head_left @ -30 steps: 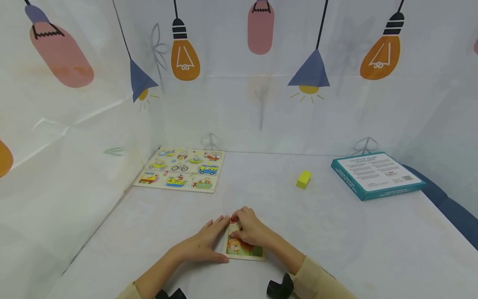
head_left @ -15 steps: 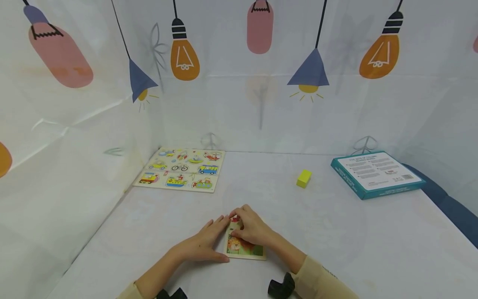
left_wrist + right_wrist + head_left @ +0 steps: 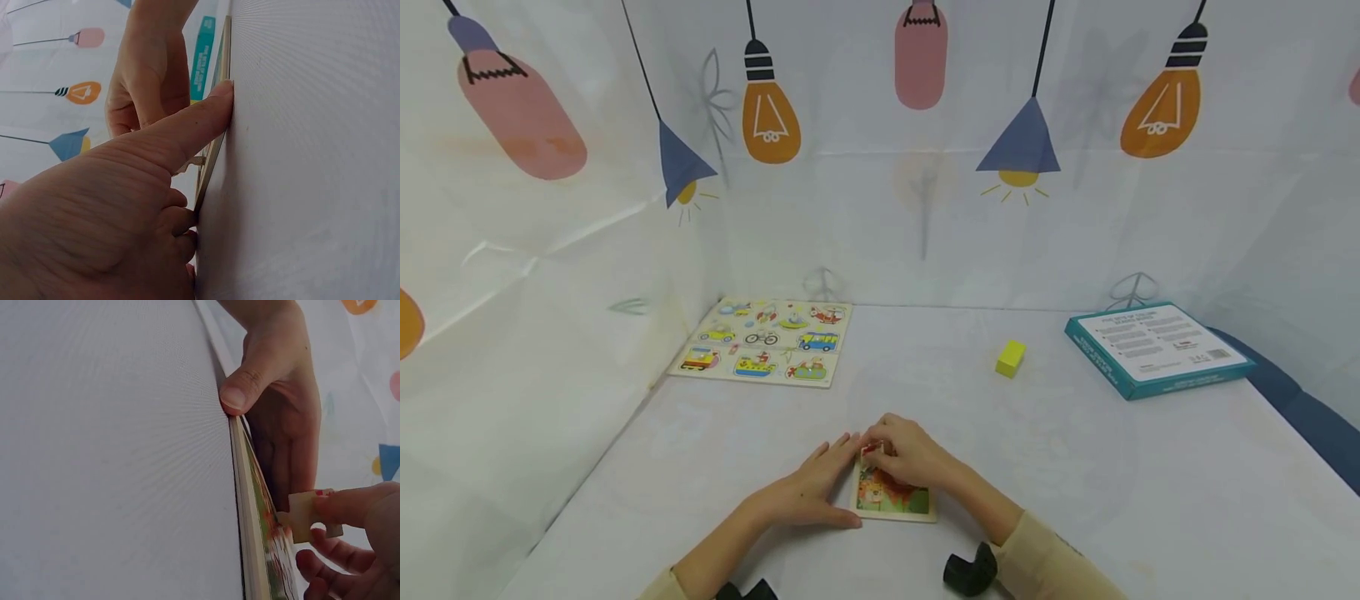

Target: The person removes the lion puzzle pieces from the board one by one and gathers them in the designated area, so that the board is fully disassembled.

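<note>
A small wooden jigsaw puzzle (image 3: 895,502) with an animal picture lies on the table between both hands. My left hand (image 3: 805,493) lies along its left side, fingers extended, with the thumb at the near left corner. In the left wrist view that thumb (image 3: 203,119) touches the board's edge. My right hand (image 3: 917,452) reaches over the far part of the puzzle. Its thumb and fingers pinch a jigsaw piece (image 3: 303,517), which stands tipped up from the board in the right wrist view. The right hand covers part of the picture in the head view.
A vehicle picture board (image 3: 760,354) lies at the back left. Further right are a yellow block (image 3: 1011,358) and a teal box (image 3: 1157,350) with a white printed panel. A patterned white sheet (image 3: 865,225) hangs behind the table.
My right thumb has drawn up towards the index finger, and the pinched piece now shows tipped up at the far left corner. The left hand has stayed in place.
</note>
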### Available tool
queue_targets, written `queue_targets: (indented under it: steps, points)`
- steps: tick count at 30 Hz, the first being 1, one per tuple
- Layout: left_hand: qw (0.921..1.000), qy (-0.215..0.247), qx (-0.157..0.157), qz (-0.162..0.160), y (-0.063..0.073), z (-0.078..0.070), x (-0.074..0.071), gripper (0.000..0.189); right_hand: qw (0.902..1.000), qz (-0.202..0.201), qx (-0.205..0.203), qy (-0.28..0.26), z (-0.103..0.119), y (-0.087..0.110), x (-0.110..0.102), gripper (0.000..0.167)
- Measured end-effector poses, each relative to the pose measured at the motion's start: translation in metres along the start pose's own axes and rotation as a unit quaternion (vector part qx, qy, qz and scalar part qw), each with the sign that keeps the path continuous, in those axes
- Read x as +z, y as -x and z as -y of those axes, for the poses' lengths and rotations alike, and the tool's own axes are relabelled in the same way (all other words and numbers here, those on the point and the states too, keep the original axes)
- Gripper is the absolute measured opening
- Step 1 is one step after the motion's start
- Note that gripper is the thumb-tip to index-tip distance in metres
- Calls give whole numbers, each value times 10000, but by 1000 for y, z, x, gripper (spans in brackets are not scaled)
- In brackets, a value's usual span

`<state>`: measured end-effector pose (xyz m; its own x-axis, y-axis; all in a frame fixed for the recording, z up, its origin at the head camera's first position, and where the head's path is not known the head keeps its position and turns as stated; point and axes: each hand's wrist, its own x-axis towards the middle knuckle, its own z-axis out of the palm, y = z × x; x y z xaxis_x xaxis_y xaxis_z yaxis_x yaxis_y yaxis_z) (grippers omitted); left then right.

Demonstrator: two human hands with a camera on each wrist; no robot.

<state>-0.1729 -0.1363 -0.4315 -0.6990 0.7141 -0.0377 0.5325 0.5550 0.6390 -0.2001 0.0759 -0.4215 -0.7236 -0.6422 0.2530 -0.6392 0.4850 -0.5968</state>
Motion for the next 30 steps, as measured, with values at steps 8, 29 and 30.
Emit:
queue_targets:
  steps: [8, 29, 30]
  points:
    - [9998, -20, -189, 31, 3, -1, 2, 102, 9989, 389, -206, -170, 1, 0, -4, 13]
    - [9992, -374, -147, 60, 0, -2, 3, 98, 9993, 143, 348, -89, 0, 5, -19, 18]
    - [9992, -375, -155, 59, 0, -2, 3, 98, 9990, 123, 415, -88, -1, 7, -20, 18]
